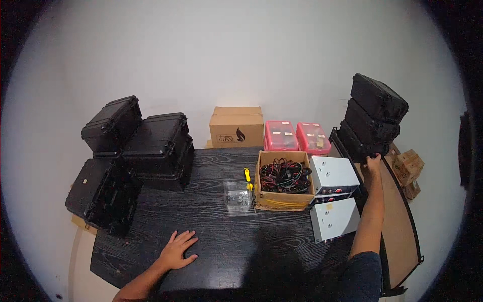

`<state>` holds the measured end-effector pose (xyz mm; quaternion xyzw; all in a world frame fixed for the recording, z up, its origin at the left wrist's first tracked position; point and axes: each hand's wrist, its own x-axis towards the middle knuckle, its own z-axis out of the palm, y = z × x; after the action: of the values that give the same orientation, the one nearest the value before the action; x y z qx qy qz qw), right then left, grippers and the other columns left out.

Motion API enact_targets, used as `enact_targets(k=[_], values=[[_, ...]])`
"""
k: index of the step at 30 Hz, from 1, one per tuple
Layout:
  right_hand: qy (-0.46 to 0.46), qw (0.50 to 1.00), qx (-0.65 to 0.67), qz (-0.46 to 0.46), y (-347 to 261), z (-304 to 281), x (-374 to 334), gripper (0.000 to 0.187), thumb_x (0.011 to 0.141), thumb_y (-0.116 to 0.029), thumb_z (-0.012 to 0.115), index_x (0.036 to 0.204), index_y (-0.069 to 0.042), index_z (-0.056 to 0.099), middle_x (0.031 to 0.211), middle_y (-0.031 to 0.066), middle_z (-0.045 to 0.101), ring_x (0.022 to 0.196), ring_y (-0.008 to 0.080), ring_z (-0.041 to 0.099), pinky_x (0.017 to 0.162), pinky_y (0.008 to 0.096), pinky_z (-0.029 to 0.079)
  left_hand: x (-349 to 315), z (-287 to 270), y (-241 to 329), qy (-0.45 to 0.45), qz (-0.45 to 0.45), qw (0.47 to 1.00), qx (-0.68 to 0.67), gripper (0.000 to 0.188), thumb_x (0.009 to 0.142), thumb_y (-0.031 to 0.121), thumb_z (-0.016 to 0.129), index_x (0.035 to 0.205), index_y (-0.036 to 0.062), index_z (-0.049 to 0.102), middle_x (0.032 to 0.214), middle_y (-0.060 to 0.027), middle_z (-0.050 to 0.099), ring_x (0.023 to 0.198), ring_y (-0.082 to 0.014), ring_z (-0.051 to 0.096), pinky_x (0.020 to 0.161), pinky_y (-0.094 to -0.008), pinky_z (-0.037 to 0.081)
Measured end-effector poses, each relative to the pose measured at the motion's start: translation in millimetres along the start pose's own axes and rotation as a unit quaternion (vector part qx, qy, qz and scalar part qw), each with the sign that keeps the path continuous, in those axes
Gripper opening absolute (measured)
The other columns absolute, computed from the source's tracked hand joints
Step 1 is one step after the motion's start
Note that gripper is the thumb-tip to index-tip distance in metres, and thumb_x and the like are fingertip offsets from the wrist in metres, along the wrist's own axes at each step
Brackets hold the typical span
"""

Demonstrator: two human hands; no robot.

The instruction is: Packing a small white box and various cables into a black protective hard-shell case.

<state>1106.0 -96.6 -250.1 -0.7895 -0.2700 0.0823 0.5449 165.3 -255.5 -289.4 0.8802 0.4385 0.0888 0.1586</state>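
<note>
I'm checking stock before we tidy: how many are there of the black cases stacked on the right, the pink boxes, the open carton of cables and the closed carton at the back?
Black cases visible in the right stack: 3
Pink boxes: 2
Open carton of cables: 1
Closed carton at the back: 1
Total: 7

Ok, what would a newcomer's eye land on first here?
Probably the open cardboard box of tangled cables, right of centre on the dark table, with a bright yellow-handled tool to its left. Next, the black cases stacked at the far right, with the right grip at the lowest one.
</note>
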Motion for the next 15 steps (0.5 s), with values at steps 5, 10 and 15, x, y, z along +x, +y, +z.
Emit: enact_targets(k=[5, 10, 15], values=[[0.002, 0.979, -0.198, -0.056, -8, -18, -10, 0.075, 0.089, -0.037, 0.073, 0.147, -0.002, 0.040, 0.133, 0.0225, 0.062, 0.113, 0.0415, 0.065, 0.101, 0.0500, 0.049, 1, 5, -5, 0.012, 0.009, 1.000, -0.008, 0.069, 0.094, 0.050, 0.065, 0.151, 0.0135, 0.051, 0.165, -0.0120, 0.038, 0.153, -0.0328, 0.033, 0.125, -0.0623, 0.016], [-0.059, 0.896, -0.428, -0.100, -25, -8, -49, 0.083, 0.095, -0.057, 0.060, 0.157, -0.006, 0.038, 0.161, 0.0233, 0.037, 0.147, 0.0404, 0.038, 0.122, 0.0501, 0.034, -1, -1, -1, 0.006, 0.003, 1.000, 0.004, 0.069, 0.095, 0.050, 0.064, 0.151, 0.0135, 0.051, 0.164, -0.0125, 0.038, 0.153, -0.0334, 0.033, 0.124, -0.0627, 0.016], [-0.015, 0.883, -0.449, -0.135, -24, -32, -57, 0.071, 0.101, -0.056, 0.051, 0.154, -0.009, 0.044, 0.156, 0.0202, 0.044, 0.142, 0.0412, 0.045, 0.116, 0.0502, 0.040, 3, 5, -4, 0.009, 0.016, 1.000, 0.004, 0.069, 0.095, 0.049, 0.064, 0.152, 0.0131, 0.051, 0.165, -0.0122, 0.038, 0.153, -0.0336, 0.033, 0.124, -0.0632, 0.016]])
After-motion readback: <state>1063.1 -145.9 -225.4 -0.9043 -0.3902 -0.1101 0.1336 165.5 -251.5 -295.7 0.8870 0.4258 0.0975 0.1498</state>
